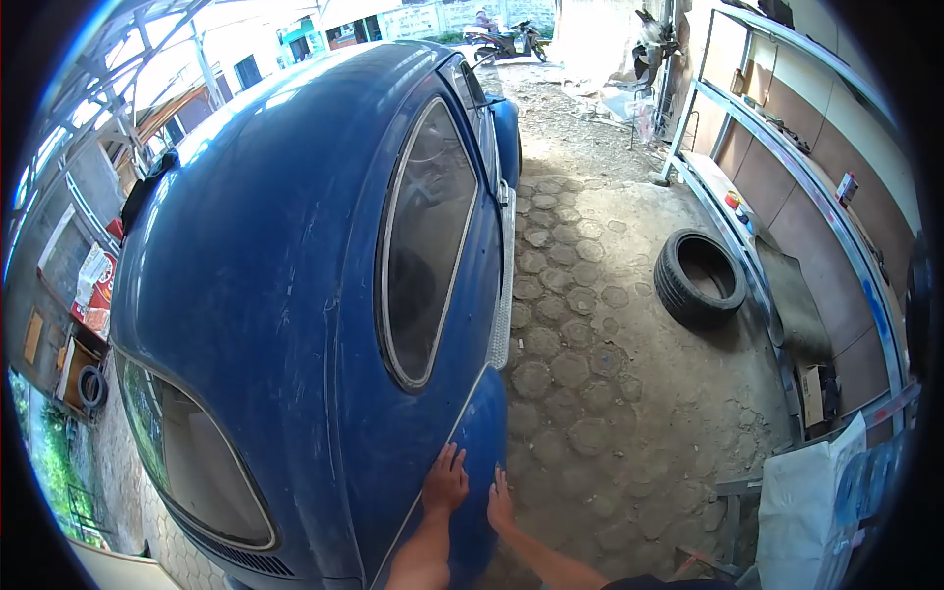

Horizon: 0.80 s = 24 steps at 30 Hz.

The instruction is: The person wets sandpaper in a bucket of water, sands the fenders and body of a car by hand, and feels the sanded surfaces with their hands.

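Observation:
A dusty blue old car [295, 246] fills the left and middle of the head view, seen from above its rear side. My left hand [445, 482] lies flat with fingers spread on the blue rear fender [482, 433], just below the chrome trim line. My right hand [500, 500] rests flat on the same fender's outer edge, a little right of the left hand. Neither hand holds anything. The side window [423, 246] is above my hands and the rear window [192, 457] is to the left.
Ground of hexagonal pavers [580, 354] runs along the car's right side. A black tyre [700, 277] lies near a metal shelf frame [777, 147] at the right. A white sack [801, 511] stands at the lower right. A motorbike [501, 39] is parked far ahead.

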Each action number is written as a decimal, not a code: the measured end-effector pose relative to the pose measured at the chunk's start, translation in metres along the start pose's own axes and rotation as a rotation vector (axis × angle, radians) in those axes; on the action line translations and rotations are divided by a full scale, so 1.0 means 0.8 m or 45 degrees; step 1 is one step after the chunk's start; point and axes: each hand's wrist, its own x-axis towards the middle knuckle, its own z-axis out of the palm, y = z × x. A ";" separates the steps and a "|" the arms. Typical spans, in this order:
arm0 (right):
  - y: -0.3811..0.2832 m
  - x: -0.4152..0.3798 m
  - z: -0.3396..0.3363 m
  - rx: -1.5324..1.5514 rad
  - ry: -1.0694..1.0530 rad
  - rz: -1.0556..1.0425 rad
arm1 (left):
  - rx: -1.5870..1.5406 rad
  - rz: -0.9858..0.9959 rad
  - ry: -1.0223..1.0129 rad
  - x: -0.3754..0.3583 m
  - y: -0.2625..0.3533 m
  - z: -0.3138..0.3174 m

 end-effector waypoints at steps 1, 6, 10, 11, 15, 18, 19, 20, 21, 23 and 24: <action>0.016 -0.011 -0.002 0.058 -0.029 0.093 | 0.000 0.000 0.000 -0.002 0.000 0.000; 0.127 0.061 0.028 0.165 -0.079 0.502 | -0.016 -0.009 -0.009 -0.002 0.001 0.004; 0.020 0.081 0.026 0.374 0.092 0.271 | -0.025 -0.049 -0.013 -0.003 -0.001 0.001; 0.009 0.068 0.020 0.287 0.097 0.182 | -0.032 -0.052 -0.018 -0.005 -0.001 0.000; 0.021 0.000 0.002 0.176 -0.035 -0.108 | -0.045 -0.051 -0.001 -0.002 -0.001 0.002; 0.037 -0.004 0.003 0.166 -0.049 -0.080 | -0.042 -0.050 0.009 -0.002 -0.005 0.002; 0.032 0.009 -0.005 0.298 -0.079 0.004 | -0.043 -0.049 0.007 -0.003 -0.004 0.004; 0.024 0.040 -0.008 0.436 -0.107 0.092 | -0.060 -0.054 0.024 -0.002 -0.004 0.007; 0.013 0.073 -0.010 0.575 -0.138 0.190 | -0.073 -0.060 0.034 -0.003 -0.004 0.007; 0.027 0.140 -0.001 0.673 -0.190 0.243 | -0.077 -0.081 0.054 -0.004 -0.006 0.005; 0.016 0.155 -0.001 0.634 -0.202 0.196 | -0.076 -0.087 0.059 -0.003 -0.007 0.005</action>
